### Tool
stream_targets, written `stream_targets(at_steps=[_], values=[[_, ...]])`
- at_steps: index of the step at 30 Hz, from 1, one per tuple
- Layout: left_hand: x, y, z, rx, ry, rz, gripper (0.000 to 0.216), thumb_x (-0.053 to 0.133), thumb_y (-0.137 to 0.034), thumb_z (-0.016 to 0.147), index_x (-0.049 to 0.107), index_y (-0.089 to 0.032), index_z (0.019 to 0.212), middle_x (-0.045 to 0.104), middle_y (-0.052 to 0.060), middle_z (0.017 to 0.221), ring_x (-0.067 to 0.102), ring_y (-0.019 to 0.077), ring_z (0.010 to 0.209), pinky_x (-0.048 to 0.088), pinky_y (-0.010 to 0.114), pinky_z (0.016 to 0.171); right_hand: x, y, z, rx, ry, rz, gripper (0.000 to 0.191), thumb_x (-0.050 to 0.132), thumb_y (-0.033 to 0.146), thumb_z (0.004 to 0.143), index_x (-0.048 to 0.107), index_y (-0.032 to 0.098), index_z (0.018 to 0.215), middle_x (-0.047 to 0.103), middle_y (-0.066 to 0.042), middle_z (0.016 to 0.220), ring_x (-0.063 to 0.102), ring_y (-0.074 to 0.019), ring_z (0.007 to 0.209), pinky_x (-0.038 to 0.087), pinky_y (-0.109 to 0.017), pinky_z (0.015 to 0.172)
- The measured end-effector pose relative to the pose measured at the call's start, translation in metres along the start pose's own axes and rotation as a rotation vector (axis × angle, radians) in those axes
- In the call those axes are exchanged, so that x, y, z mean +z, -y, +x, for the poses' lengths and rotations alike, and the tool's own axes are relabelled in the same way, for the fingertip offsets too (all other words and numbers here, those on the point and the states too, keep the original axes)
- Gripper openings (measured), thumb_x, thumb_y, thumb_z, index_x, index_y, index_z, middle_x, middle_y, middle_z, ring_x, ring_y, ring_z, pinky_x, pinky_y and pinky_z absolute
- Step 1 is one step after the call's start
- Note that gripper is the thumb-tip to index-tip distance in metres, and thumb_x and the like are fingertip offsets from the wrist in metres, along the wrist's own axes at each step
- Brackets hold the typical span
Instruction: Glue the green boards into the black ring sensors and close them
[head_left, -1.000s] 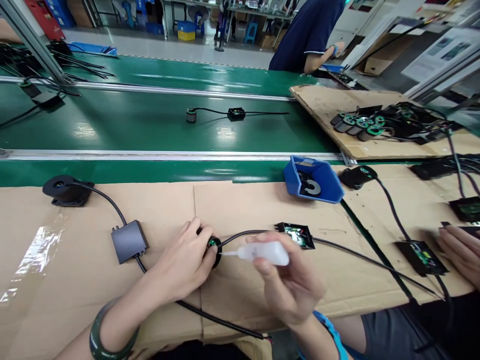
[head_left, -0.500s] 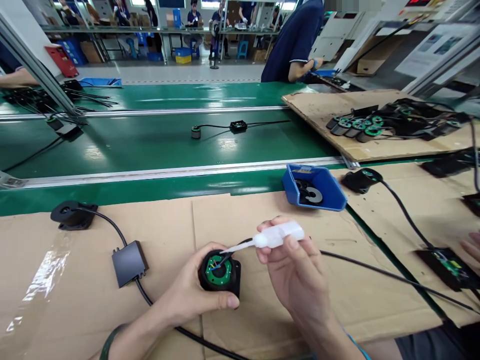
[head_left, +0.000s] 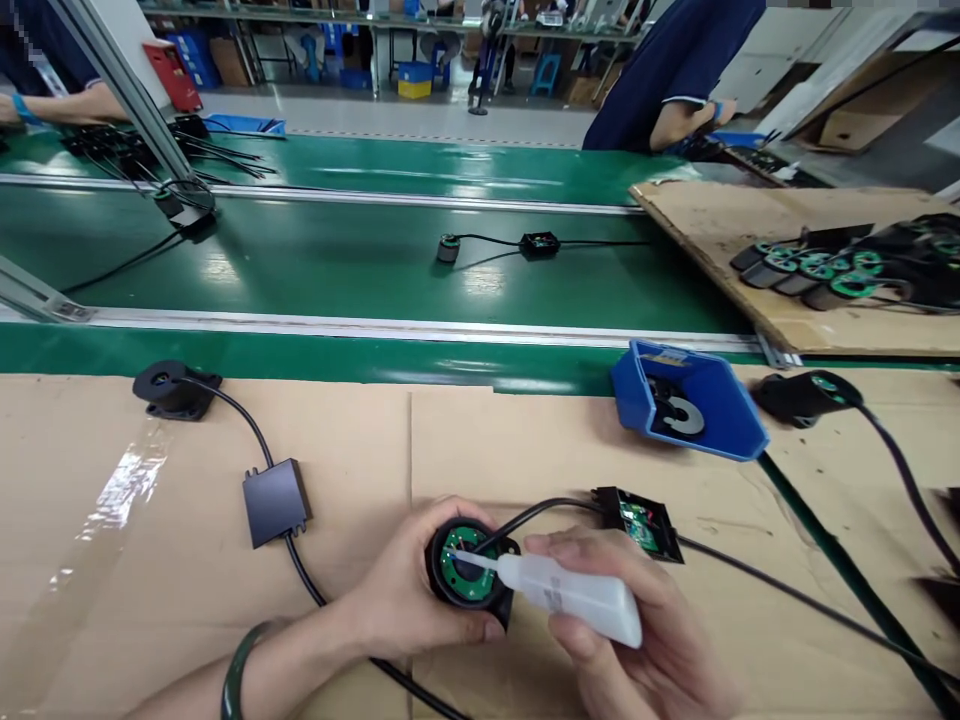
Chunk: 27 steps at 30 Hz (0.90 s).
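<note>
My left hand (head_left: 405, 610) is closed round a black round housing (head_left: 466, 570) with a green circuit board inside, tilted up off the cardboard. My right hand (head_left: 637, 640) grips a white squeeze bottle (head_left: 574, 594); its thin nozzle tip touches the green board. A black cable runs from the housing to a small open black box with a circuit board (head_left: 637, 522) just right of it.
A finished black unit (head_left: 174, 388) with cable and closed black box (head_left: 274, 501) lies at left on the cardboard (head_left: 150, 560). A blue bin (head_left: 701, 420) holds black rings. Behind, a green conveyor (head_left: 315, 260) carries one cabled assembly (head_left: 499, 245). Other people work across the belt.
The view shifted and my hands sit lower in the frame. The bottle now lies lower and points left into the housing. The open black box has come into view beside my right hand.
</note>
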<state>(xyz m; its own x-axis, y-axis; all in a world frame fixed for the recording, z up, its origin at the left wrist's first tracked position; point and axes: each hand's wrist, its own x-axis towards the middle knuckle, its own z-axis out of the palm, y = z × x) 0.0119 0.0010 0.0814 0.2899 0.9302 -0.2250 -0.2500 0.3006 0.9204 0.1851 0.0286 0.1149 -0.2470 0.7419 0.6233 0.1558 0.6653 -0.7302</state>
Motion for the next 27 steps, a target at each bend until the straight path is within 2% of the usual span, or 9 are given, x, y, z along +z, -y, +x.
stream_targets(at_steps=[7, 14, 21, 27], values=[[0.0006, 0.0002, 0.0007, -0.014, 0.013, -0.036, 0.054, 0.084, -0.011, 0.055, 0.059, -0.018, 0.103, 0.063, 0.004, 0.103, 0.058, 0.0219, 0.099, 0.045, 0.029, 0.084, 0.0021, -0.0008, 0.0006, -0.001, 0.037, -0.024, 0.016, 0.061, 0.024, 0.093, 0.065, 0.018, 0.107, 0.073, -0.008, 0.082, 0.07, -0.0217, 0.071, 0.059, -0.031, 0.053], [0.0001, 0.0014, 0.0002, 0.006, -0.016, 0.029, 0.055, 0.083, -0.011, 0.054, 0.06, -0.019, 0.104, 0.064, 0.005, 0.105, 0.059, 0.0237, 0.101, 0.045, 0.031, 0.087, 0.002, -0.0036, 0.0007, 0.0, -0.013, -0.019, 0.019, 0.064, 0.021, 0.089, 0.066, 0.019, 0.108, 0.074, -0.006, 0.084, 0.07, -0.021, 0.073, 0.059, -0.03, 0.056], [0.0009, 0.0021, -0.0008, 0.016, 0.017, -0.004, 0.054, 0.083, -0.008, 0.056, 0.059, -0.02, 0.103, 0.064, 0.005, 0.106, 0.06, 0.0237, 0.104, 0.046, 0.032, 0.088, -0.0047, -0.0012, -0.0065, 0.047, 0.112, -0.014, 0.022, 0.062, 0.027, 0.092, 0.064, 0.021, 0.112, 0.074, -0.009, 0.087, 0.072, -0.0241, 0.075, 0.062, -0.035, 0.059], [0.001, -0.0021, -0.0001, 0.014, -0.001, 0.033, 0.054, 0.082, -0.007, 0.055, 0.061, -0.02, 0.102, 0.064, 0.005, 0.107, 0.06, 0.0246, 0.105, 0.046, 0.033, 0.09, -0.0012, -0.0016, 0.0029, -0.031, -0.002, -0.089, 0.017, 0.063, 0.025, 0.091, 0.065, 0.021, 0.108, 0.073, -0.007, 0.08, 0.072, -0.0229, 0.069, 0.061, -0.034, 0.053]])
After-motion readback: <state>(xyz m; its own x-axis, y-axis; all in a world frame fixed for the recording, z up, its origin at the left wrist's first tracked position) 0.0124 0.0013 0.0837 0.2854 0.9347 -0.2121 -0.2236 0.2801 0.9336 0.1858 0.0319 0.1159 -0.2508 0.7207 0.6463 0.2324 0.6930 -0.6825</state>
